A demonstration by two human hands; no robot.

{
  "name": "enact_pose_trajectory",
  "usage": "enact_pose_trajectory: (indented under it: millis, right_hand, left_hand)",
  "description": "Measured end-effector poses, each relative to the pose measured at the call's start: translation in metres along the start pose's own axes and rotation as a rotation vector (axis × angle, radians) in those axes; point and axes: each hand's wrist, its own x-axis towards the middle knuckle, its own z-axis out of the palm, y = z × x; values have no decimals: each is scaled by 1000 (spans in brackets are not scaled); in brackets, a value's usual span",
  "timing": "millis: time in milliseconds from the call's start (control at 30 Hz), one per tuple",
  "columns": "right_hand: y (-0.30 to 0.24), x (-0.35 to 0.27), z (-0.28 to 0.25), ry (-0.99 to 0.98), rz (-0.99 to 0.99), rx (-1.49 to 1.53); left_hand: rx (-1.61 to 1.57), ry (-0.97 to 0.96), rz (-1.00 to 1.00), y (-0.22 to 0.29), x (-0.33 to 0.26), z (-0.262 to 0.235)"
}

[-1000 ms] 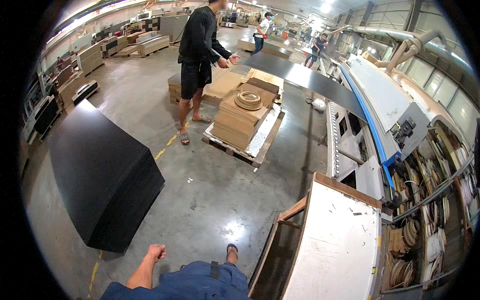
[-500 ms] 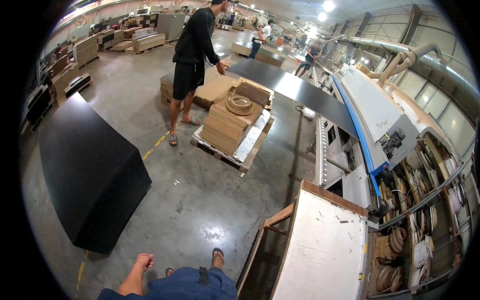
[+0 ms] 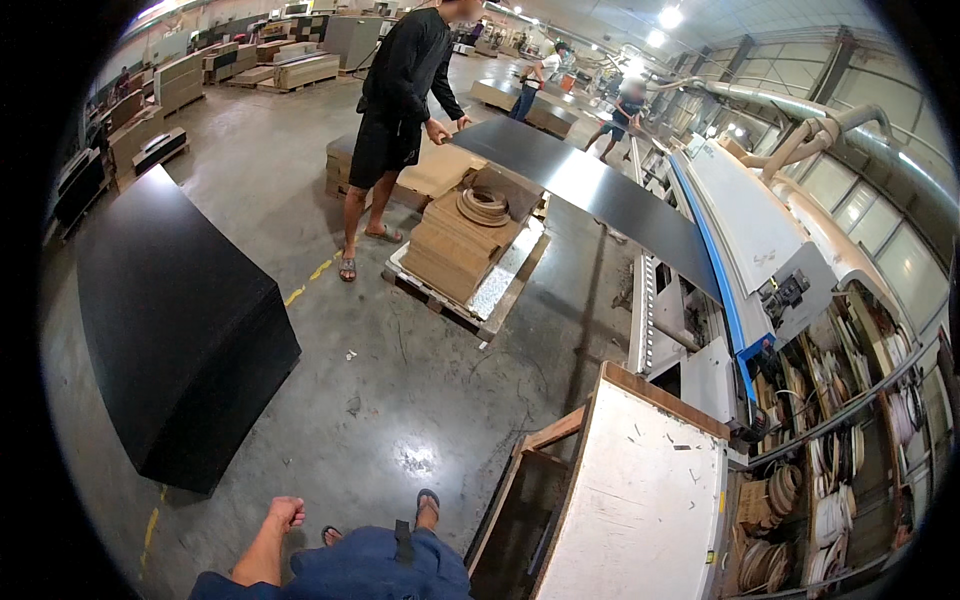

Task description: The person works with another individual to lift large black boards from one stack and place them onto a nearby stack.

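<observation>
1. At far left, a tall stack of black panels [image 3: 175, 320] stands on the concrete floor [image 3: 400, 400], up and to the left of the wearer's curled fingers and well apart from them.
2. The wearer's left hand [image 3: 285, 513] hangs low in the frame, its fingers drawn into a loose fist that holds nothing. It is bare of any tool, and the black stack is the nearest large thing to it.
3. The right hand is out of view, so the state of its fingers cannot be told.
4. Up beyond the fist, a co-worker in black shirt and shorts [image 3: 400, 110] stands beside a pallet of brown boards [image 3: 465, 255], with a coil of edge strip [image 3: 483, 205] lying on top.
5. The co-worker's hands rest at the end of a long dark sheet [image 3: 600, 195], which stretches away to the right toward a white and blue machine [image 3: 745, 230].
6. Right of the fist, close by the wearer's legs, a white-topped wooden table [image 3: 645, 510] fills the lower frame.
7. At far right, racks hold rolls of banding [image 3: 850, 440].
</observation>
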Motion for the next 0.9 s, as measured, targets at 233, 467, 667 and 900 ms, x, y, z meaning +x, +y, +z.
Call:
enact_pose_trajectory:
  millis: [233, 467, 667, 900]
  right_hand:
    - [-4, -4, -7, 0, 6, 12]
    - [-3, -6, -20, 1, 28, 16]
    - [6, -2, -33, -25, 86, 8]
    - [-29, 19, -78, -145, 135, 120]
  left_hand:
    - [-9, -23, -34, 5, 4, 0]
    - [77, 83, 27, 16, -8, 10]
    - [-3, 52, 13, 17, -18, 13]
    - [-44, -8, 20, 15, -12, 41]
